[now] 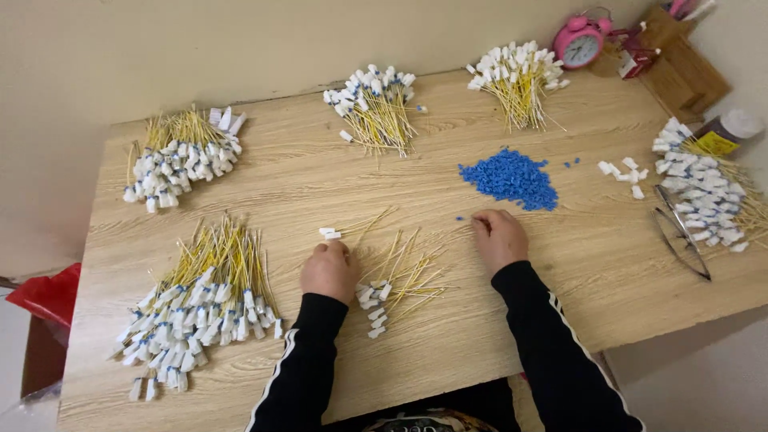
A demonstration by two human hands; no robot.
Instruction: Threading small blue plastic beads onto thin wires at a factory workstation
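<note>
While resting knuckles-up on the wooden tabletop, left hand curled loosely, fingertips close to a pair of white-capped yellow leads lying just ahead; whether pinching one cannot be told. Right hand also curled, fingertips pressed down near a single stray blue bead, beside the low end of the blue bead heap. Between both hands, a small loose fan of yellow leads with white caps, caps toward the body, tips splayed toward the heap. Best handled, by the look of it, one lead at a time: drawn out by the cap end so thin stems do not tangle, bead picked singly from the heap's edge rather than the middle, to avoid scattering. Further out: a big bundle at front left, another at far left, two bundles along the back edge, and a capped pile at right beside metal tweezers. Pink alarm clock in the back corner, well apart.
</note>
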